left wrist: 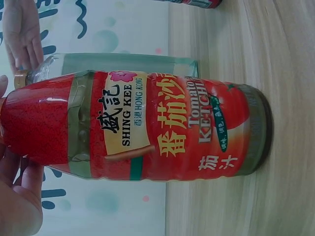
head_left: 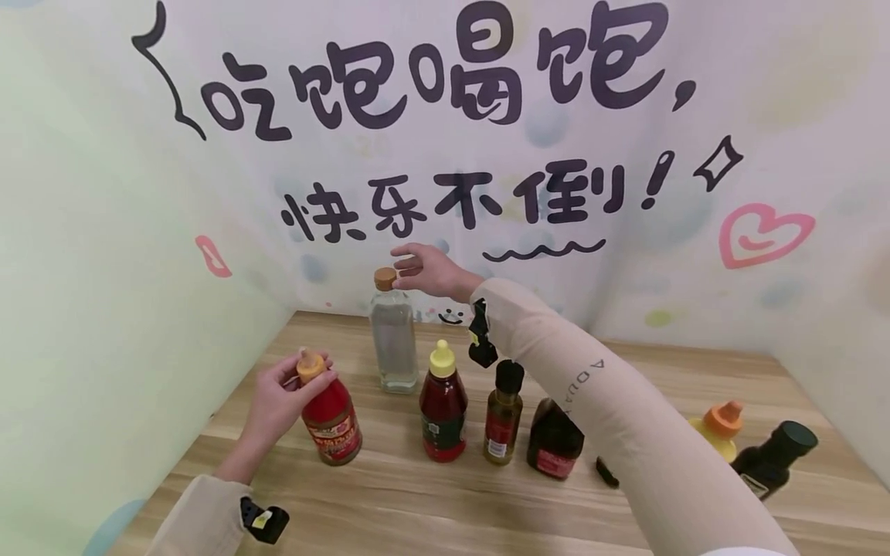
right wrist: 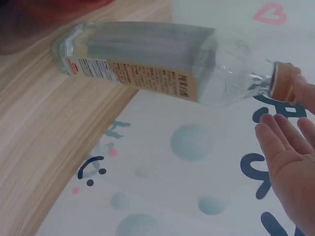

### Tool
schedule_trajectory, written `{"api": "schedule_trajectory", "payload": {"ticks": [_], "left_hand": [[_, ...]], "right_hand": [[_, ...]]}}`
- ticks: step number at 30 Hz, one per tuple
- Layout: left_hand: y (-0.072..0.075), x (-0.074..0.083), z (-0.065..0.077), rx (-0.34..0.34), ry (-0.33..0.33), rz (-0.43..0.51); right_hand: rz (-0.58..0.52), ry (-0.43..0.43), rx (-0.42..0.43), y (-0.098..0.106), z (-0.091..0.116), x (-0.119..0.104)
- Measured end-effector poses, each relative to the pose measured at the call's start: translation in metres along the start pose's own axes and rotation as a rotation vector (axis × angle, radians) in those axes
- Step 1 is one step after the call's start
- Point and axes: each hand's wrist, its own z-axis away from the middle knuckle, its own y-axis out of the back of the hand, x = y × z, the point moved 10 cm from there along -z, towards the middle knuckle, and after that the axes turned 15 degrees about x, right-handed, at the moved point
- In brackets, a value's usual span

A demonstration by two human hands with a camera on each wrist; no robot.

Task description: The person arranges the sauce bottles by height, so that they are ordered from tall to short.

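Note:
My left hand (head_left: pixel 276 401) grips a red ketchup bottle (head_left: pixel 332 425) by its upper part, below the orange cap. The bottle leans a little, its printed label (left wrist: pixel 167 123) plain in the left wrist view. Behind it stands a clear glass bottle (head_left: pixel 394 332) with an orange-brown cap and liquid inside. At that cap is my right hand (head_left: pixel 433 272), thumb right against it and the other fingers extended, as the right wrist view shows of the cap (right wrist: pixel 284 82). The glass bottle is upright on the wooden table (head_left: pixel 410 513).
To the right stand a dark red bottle with a yellow cap (head_left: pixel 443 409), a slim black-capped bottle (head_left: pixel 504 417) and a dark bottle (head_left: pixel 552 448), partly behind my right sleeve. Farther right are an orange-topped yellow bottle (head_left: pixel 721 428) and a black bottle (head_left: pixel 773 463). A printed wall (head_left: pixel 445 147) rises behind.

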Motion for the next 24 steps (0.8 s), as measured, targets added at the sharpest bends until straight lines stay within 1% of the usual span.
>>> {"api": "schedule_trajectory", "payload": {"ticks": [1, 4, 5, 7, 8, 10, 12, 15, 20, 24], "left_hand": [[0.001, -0.005, -0.001, 0.011, 0.005, 0.000], [0.006, -0.036, -0.007, 0.026, 0.000, -0.055], [0.011, -0.060, -0.012, 0.047, -0.003, -0.106], [0.016, -0.088, -0.017, 0.074, -0.017, -0.165], [0.017, -0.095, -0.018, 0.079, -0.016, -0.184], [0.020, -0.105, -0.020, 0.093, -0.014, -0.184], [0.022, -0.110, -0.021, 0.104, -0.015, -0.185], [0.023, -0.110, -0.022, 0.107, -0.022, -0.190], [0.020, -0.106, -0.021, 0.094, -0.036, -0.201], [0.019, -0.102, -0.021, 0.092, -0.025, -0.197]], "right_hand": [[-0.002, 0.001, 0.000, 0.003, 0.002, -0.002], [0.001, 0.011, 0.004, 0.013, 0.005, -0.006], [0.003, 0.015, 0.005, 0.015, 0.006, -0.008], [0.012, 0.026, 0.009, 0.021, 0.008, -0.012], [0.015, 0.032, 0.009, 0.023, 0.009, -0.014], [0.021, 0.041, 0.008, 0.027, 0.012, -0.019], [0.021, 0.047, 0.001, 0.029, 0.015, -0.023], [0.019, 0.055, -0.002, 0.032, 0.020, -0.030], [0.035, 0.069, -0.019, 0.034, 0.033, -0.038], [0.052, 0.066, -0.044, 0.036, 0.046, -0.040]]}}
